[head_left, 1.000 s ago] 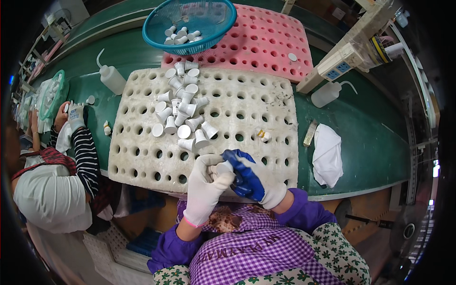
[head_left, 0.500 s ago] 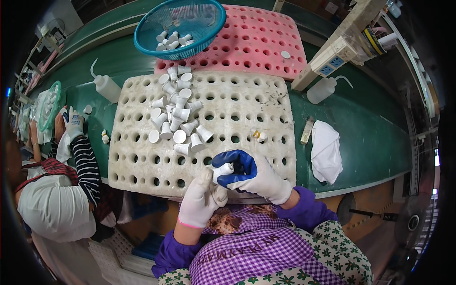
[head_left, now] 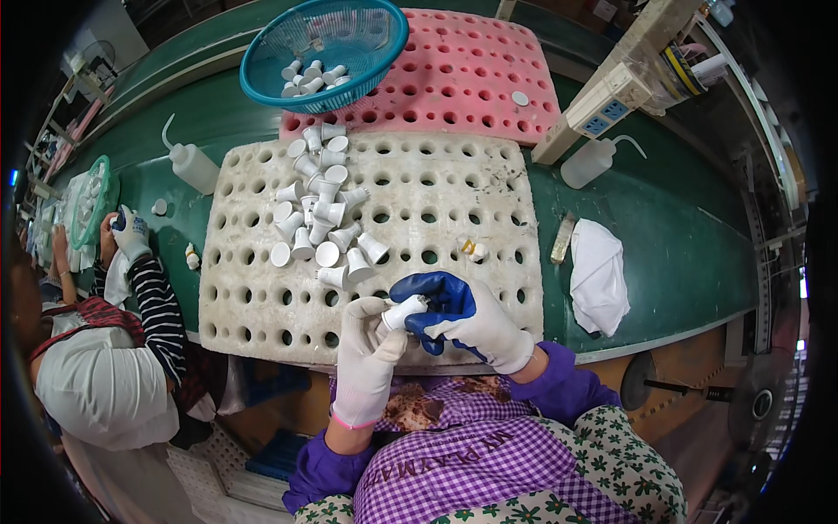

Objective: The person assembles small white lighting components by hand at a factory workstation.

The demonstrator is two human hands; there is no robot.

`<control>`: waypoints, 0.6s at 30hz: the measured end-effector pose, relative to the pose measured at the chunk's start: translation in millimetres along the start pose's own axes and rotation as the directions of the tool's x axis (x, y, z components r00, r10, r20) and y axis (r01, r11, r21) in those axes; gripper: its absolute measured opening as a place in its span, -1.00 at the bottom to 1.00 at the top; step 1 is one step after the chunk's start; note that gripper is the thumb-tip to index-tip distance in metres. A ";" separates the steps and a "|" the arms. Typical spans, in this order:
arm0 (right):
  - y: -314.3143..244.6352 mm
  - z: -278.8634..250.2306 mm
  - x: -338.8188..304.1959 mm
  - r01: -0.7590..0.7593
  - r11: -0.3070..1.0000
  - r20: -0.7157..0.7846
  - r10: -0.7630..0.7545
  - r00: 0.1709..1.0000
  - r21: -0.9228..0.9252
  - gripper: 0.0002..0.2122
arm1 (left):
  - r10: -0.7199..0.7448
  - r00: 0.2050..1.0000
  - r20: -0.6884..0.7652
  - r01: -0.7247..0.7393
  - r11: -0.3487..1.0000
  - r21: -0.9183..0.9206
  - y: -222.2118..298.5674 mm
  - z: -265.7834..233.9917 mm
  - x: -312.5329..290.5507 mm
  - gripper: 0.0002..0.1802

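My left hand (head_left: 368, 342), in a white knit glove, pinches a white spotlight bulb (head_left: 401, 313) with thumb and fingers at its wide end. The bulb lies tilted, its narrow base toward the upper right. Around that base curl the fingers of my right hand (head_left: 476, 321), gloved in white with a blue coating; the fingertips are partly hidden. Both hands are over the front edge of a whitish foam board (head_left: 454, 194) full of round holes. Beyond them, several similar white bulbs (head_left: 328, 212) lie heaped on the board's left half.
A teal basket (head_left: 397, 54) with more bulbs stands on a pink holed board (head_left: 489, 74). Squeeze bottles (head_left: 194, 168) flank the white board. A small yellow-and-white bottle (head_left: 474, 249) lies on it. White cloth (head_left: 599, 279) lies right; a co-worker (head_left: 105, 367) sits left.
My left hand has turned and risen a little, with its fingers straighter along the bulb. The bulb has shifted slightly left, and more of it shows between my hands.
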State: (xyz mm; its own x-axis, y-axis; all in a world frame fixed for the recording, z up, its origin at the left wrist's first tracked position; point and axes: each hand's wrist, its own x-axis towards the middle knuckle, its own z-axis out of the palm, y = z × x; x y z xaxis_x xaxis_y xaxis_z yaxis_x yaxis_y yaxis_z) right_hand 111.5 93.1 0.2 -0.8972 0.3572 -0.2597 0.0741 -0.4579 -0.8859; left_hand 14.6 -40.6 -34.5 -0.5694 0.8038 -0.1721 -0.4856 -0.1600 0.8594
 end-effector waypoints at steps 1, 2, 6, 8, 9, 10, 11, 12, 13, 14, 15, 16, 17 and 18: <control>0.3 -0.9 0.1 0.000 1.000 -0.001 0.000 1.000 0.000 -0.65 | 0.000 1.000 0.001 0.000 1.000 0.000 1.4 0.5 0.0 -0.59; 0.6 -2.3 -0.3 -0.008 1.000 0.014 0.007 1.000 0.028 -0.64 | -0.057 0.998 0.004 0.057 0.998 -0.026 3.6 1.2 0.1 -0.61; 0.3 -5.2 -0.2 0.034 0.998 0.035 -0.032 0.999 -0.047 -0.61 | -0.244 0.955 0.170 0.288 0.901 -0.325 6.3 -4.2 1.9 -0.64; -1.4 -12.5 -2.6 0.136 0.978 -0.110 -0.155 0.982 -0.159 -0.62 | -0.232 0.962 0.146 0.270 0.896 -0.352 4.9 -4.3 1.0 -0.63; -3.2 -16.9 -4.7 0.214 0.937 -0.231 -0.281 0.932 -0.277 -0.62 | -0.222 0.969 0.111 0.248 0.892 -0.377 4.2 -4.2 0.5 -0.63; -10.6 -23.8 -4.2 0.182 0.868 -0.362 -0.372 0.855 -0.462 -0.66 | -0.206 0.975 0.078 0.219 0.884 -0.412 5.1 -3.5 0.2 -0.69; -12.1 -30.8 -4.5 0.176 0.865 -0.494 -0.422 0.760 -0.469 -0.69 | -0.206 0.975 0.085 0.223 0.883 -0.413 4.2 -4.1 -1.0 -0.69; -10.0 -46.0 0.6 0.169 0.673 -0.430 -0.624 0.652 -0.720 -0.69 | -0.192 0.979 0.070 0.204 0.884 -0.420 1.8 -4.6 -0.3 -0.69; -9.7 -58.1 5.6 0.114 0.421 -0.298 -0.786 0.542 -0.900 -0.69 | -0.178 0.983 0.053 0.184 0.885 -0.427 -0.3 -4.1 0.8 -0.69; -12.6 -58.7 7.3 0.024 0.245 -0.197 -0.830 0.522 -0.969 -0.65 | -0.166 0.986 0.036 0.164 0.882 -0.442 -3.5 -2.8 2.5 -0.69; -7.6 -61.0 7.8 -0.056 0.184 -0.182 -0.792 0.583 -0.981 -0.63 | -0.168 0.985 0.042 0.169 0.880 -0.444 -6.0 -2.1 4.2 -0.69; -0.3 -61.3 11.4 -0.132 0.094 -0.156 -0.769 0.619 -0.987 -0.62 | -0.193 0.981 0.030 0.183 0.853 -0.489 -8.1 -1.6 5.9 -0.68; 8.7 -62.3 16.0 -0.199 0.005 -0.137 -0.742 0.657 -0.980 -0.61 | -0.219 0.976 0.015 0.193 0.826 -0.530 -9.2 -1.6 6.9 -0.67; 19.3 -68.5 19.1 -0.201 0.006 -0.139 -0.744 0.653 -0.979 -0.61 | -0.219 0.976 0.019 0.195 0.826 -0.528 -9.0 -0.8 7.3 -0.67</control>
State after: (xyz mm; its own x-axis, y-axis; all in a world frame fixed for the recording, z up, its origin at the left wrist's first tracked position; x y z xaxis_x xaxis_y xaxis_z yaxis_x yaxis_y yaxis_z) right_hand 125.6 146.8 -48.2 -0.5810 0.6871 0.4363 0.6075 0.7228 -0.3293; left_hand 14.3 -33.8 -43.8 -0.4369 0.8300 -0.3467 -0.8629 -0.2779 0.4221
